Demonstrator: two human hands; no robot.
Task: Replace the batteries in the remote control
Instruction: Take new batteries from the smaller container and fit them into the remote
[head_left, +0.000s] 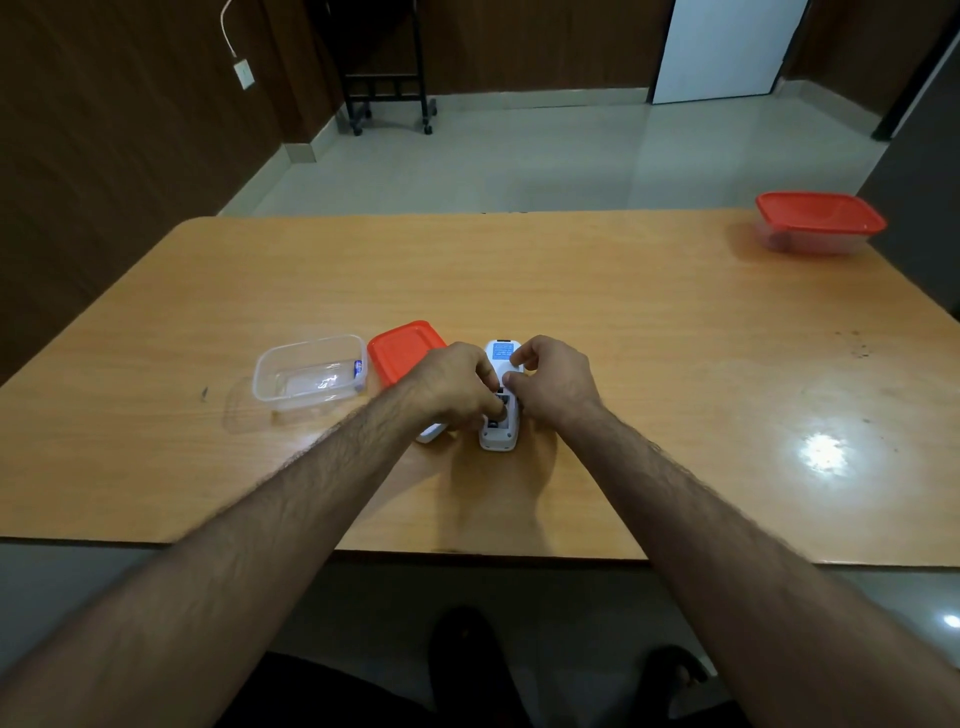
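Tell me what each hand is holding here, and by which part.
The right hand steadies the white remote by its upper right edge. The left hand has fingertips in the open battery compartment; whether it grips a battery cannot be told.

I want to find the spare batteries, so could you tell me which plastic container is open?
The clear container left of the hands; its red lid lies beside it.

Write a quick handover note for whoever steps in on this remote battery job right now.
Left hand: fingers working in the open battery bay of the remote, which lies face down on the table.
Right hand: steadying the remote's upper part.
The white piece under the left wrist is probably the battery cover.
Open clear box at left holds one battery; its red lid lies beside it.
Closed box sits far right.
Done: cover off. Left: finish the batteries, refit the cover.
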